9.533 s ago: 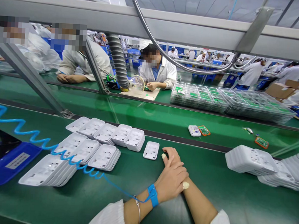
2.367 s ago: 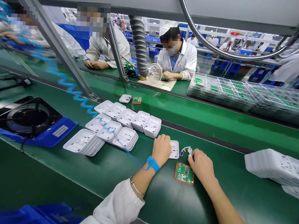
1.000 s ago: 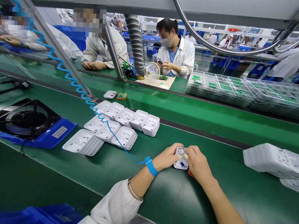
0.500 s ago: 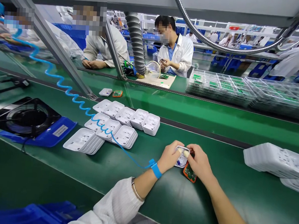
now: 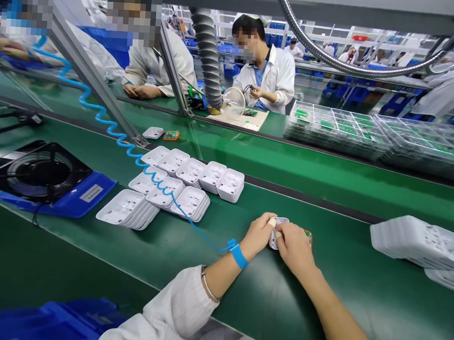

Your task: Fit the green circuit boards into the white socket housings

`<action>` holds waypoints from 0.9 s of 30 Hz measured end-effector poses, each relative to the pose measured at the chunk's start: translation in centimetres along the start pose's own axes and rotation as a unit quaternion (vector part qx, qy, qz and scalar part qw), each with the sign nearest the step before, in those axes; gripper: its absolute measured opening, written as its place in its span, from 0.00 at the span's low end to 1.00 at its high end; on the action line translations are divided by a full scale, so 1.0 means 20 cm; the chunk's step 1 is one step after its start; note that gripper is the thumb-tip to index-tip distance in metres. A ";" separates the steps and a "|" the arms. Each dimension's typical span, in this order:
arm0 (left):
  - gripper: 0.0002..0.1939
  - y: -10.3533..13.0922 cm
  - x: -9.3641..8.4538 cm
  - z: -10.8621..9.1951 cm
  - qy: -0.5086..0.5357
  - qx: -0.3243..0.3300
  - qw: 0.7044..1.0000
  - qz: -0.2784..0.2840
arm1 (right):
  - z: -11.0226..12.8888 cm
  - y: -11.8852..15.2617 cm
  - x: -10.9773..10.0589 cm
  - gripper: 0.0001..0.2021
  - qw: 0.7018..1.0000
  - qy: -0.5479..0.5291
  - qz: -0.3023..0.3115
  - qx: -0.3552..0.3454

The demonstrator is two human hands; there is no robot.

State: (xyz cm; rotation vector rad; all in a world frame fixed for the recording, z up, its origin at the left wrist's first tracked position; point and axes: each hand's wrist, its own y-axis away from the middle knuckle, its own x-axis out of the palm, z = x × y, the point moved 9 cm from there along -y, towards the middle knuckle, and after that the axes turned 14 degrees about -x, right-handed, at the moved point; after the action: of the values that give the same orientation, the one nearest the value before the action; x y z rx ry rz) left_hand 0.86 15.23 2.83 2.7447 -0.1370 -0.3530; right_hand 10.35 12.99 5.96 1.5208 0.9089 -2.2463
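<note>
Orange-edged board (image 5: 310,238) shifted up, now right of right hand (image 5: 296,248): fingers curled over white housing (image 5: 274,241), grip unclear. Left hand (image 5: 259,236) pinches housing, right of frame centre. Housing seems the focus.

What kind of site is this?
Most likely an electronics assembly floor: clear divided trays hold green circuit boards, white plastic shells stand in stacks on a green workbench, and a person in a white coat is opposite, with others in white further back.
</note>
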 end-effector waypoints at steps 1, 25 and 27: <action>0.14 0.00 0.00 0.00 -0.008 0.001 1.000 -0.003 | 0.00 0.00 -0.01 0.06 1.000 0.007 -0.005 -0.004; 0.17 0.00 -0.04 -0.01 -0.089 0.008 0.995 -0.047 | 0.03 -0.02 0.03 0.08 0.998 0.021 -0.013 -0.060; 0.17 0.01 -0.03 -0.01 -0.103 0.010 0.993 -0.050 | 0.03 -0.02 0.04 0.08 0.997 0.039 -0.011 -0.064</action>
State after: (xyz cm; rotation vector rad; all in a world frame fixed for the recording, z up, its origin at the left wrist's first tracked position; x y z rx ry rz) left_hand 0.27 15.31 3.23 2.7363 -0.0580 -0.6652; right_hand 9.31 13.01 5.59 1.5574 1.0742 -2.1116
